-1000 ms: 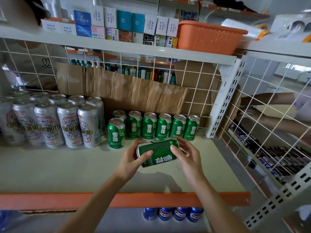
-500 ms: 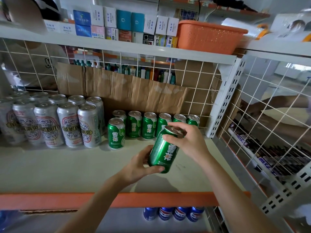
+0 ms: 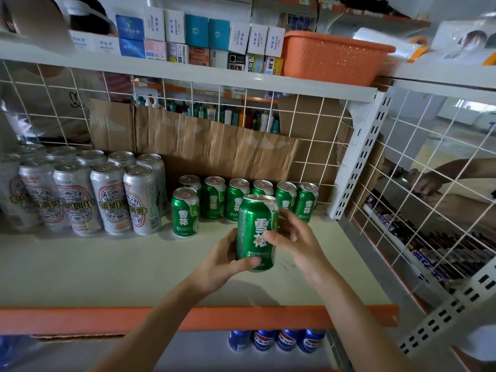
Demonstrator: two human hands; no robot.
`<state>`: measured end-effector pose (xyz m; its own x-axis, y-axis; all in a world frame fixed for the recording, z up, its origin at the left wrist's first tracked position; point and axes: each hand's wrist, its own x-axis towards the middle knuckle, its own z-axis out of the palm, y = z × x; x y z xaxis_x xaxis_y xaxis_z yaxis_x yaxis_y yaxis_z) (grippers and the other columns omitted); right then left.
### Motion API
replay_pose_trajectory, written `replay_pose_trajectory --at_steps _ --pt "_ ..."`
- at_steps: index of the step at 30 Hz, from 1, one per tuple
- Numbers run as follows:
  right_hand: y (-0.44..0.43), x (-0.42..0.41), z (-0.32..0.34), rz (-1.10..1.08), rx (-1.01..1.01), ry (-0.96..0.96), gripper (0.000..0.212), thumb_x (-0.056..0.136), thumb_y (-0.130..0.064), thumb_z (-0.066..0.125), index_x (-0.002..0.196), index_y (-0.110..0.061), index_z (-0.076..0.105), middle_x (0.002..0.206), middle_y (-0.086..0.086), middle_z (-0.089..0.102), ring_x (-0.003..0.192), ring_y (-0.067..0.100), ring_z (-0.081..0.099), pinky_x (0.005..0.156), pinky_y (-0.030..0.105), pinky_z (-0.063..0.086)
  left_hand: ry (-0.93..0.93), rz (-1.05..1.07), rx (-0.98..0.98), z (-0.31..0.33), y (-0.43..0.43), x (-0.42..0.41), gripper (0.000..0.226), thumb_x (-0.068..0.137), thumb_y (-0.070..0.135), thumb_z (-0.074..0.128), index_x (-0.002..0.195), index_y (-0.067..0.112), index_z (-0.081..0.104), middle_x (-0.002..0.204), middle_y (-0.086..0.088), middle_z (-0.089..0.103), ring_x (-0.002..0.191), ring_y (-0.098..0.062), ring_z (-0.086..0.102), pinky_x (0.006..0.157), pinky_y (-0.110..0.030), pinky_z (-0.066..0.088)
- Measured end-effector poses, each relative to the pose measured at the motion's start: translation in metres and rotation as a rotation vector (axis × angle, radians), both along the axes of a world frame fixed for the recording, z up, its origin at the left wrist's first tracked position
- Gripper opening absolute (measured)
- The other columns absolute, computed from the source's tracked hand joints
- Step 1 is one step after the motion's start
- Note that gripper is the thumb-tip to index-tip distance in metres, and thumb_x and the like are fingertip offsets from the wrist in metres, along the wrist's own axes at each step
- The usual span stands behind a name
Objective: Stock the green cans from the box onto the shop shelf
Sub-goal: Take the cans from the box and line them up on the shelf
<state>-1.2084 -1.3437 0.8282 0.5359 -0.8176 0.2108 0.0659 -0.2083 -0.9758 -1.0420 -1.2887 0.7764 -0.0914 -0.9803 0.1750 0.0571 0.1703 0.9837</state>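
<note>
I hold one green can [image 3: 256, 232] upright over the shop shelf [image 3: 107, 269], label facing me. My left hand [image 3: 228, 260] grips its lower left side, thumb across the bottom front. My right hand [image 3: 294, 237] wraps its right side with fingers on the label. Whether its base touches the shelf I cannot tell. Behind it, a row of several green cans [image 3: 236, 198] stands along the back, and one more green can [image 3: 185, 212] stands in front of that row's left end. The box is out of view.
Tall silver cans [image 3: 107, 194] fill the shelf's left part. Brown cardboard [image 3: 214, 149] lines the wire back. A white upright [image 3: 359, 157] and wire mesh side close off the right. Another person's arm [image 3: 440, 178] shows beyond the mesh. Blue cans [image 3: 276, 339] sit on the shelf below.
The can went from lying sideways between both hands to tilted, and is now upright. My right hand slid from its top down to its right side.
</note>
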Motion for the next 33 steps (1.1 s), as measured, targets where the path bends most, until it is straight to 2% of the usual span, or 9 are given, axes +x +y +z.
replay_pose_trajectory --at_steps 3,7,11,15,19,23,27,30,33 --pt "0.000 0.001 -0.009 -0.003 0.021 -0.019 0.065 0.051 -0.030 0.078 0.111 -0.019 0.057 0.100 -0.003 0.072 0.095 0.010 0.067 0.074 0.020 0.053 -0.009 -0.034 0.020 0.001 0.003 0.002 0.090 0.060 0.049 0.082 0.130 0.007 0.043 0.126 -0.010 0.060 0.115 -0.023 0.059 0.090 -0.029 0.050" --pt "0.000 0.002 -0.018 -0.046 -0.024 0.007 0.060 0.051 -0.032 0.080 0.107 -0.021 0.060 0.100 -0.002 0.072 0.096 0.016 0.067 0.080 0.029 0.054 -0.021 -0.067 0.049 -0.001 0.007 0.005 0.081 0.066 0.044 0.080 0.130 0.007 0.045 0.125 -0.011 0.060 0.116 -0.025 0.058 0.091 -0.030 0.049" --pt "0.001 0.003 -0.025 -0.099 -0.098 0.043 0.059 0.051 -0.036 0.081 0.105 -0.024 0.060 0.101 -0.004 0.071 0.095 0.014 0.066 0.078 0.025 0.053 -0.089 -0.095 0.075 -0.001 0.005 0.011 0.071 0.065 0.032 0.078 0.127 0.014 0.048 0.123 -0.006 0.063 0.114 -0.021 0.060 0.093 -0.030 0.049" --pt "0.001 0.006 -0.033 -0.149 -0.119 0.048 0.064 0.049 -0.040 0.081 0.107 -0.024 0.059 0.101 -0.001 0.070 0.095 0.014 0.066 0.079 0.027 0.055 -0.164 -0.054 0.048 -0.002 0.005 0.017 0.087 0.058 0.057 0.080 0.129 0.020 0.045 0.126 -0.004 0.060 0.114 -0.017 0.060 0.095 -0.033 0.049" --pt "-0.002 0.007 -0.039 -0.129 -0.100 0.064 0.065 0.046 -0.042 0.082 0.105 -0.026 0.059 0.099 -0.005 0.071 0.094 0.010 0.066 0.077 0.022 0.052 -0.078 0.067 -0.009 0.002 0.005 0.017 0.093 0.059 0.066 0.073 0.130 0.012 0.046 0.122 -0.005 0.061 0.113 -0.017 0.060 0.089 -0.029 0.051" --pt "0.000 0.010 -0.046 -0.072 -0.113 0.114 0.066 0.047 -0.042 0.082 0.107 -0.029 0.058 0.103 -0.004 0.070 0.096 0.009 0.066 0.077 0.021 0.053 -0.043 0.103 0.018 0.016 -0.001 0.015 0.074 0.058 0.055 0.072 0.117 0.015 0.057 0.112 -0.008 0.066 0.101 -0.019 0.065 0.077 -0.024 0.053" --pt "0.003 0.016 -0.048 -0.062 -0.112 0.087 0.065 0.046 -0.042 0.082 0.106 -0.029 0.060 0.097 -0.008 0.072 0.095 0.010 0.067 0.076 0.021 0.052 -0.069 0.153 0.026 0.023 -0.007 0.016 0.063 0.059 0.050 0.070 0.109 0.013 0.063 0.104 -0.011 0.070 0.096 -0.024 0.067 0.082 -0.038 0.055" --pt "0.005 0.018 -0.050 -0.050 -0.114 0.086 0.081 0.046 -0.056 0.084 0.117 -0.030 0.054 0.103 -0.009 0.070 0.101 0.008 0.065 0.080 0.021 0.052 -0.069 0.179 0.018 0.025 -0.008 0.020 0.057 0.058 0.049 0.071 0.103 0.015 0.065 0.098 -0.008 0.072 0.092 -0.022 0.068 0.080 -0.037 0.055" --pt "0.004 0.014 -0.053 -0.057 -0.164 0.218 0.097 0.048 -0.077 0.069 0.131 -0.039 0.035 0.126 -0.018 0.054 0.114 -0.002 0.054 0.095 0.016 0.043 -0.060 0.212 0.016 0.030 -0.010 0.030 0.056 0.054 0.049 0.071 0.101 0.020 0.064 0.095 -0.003 0.073 0.091 -0.018 0.069 0.076 -0.030 0.057"
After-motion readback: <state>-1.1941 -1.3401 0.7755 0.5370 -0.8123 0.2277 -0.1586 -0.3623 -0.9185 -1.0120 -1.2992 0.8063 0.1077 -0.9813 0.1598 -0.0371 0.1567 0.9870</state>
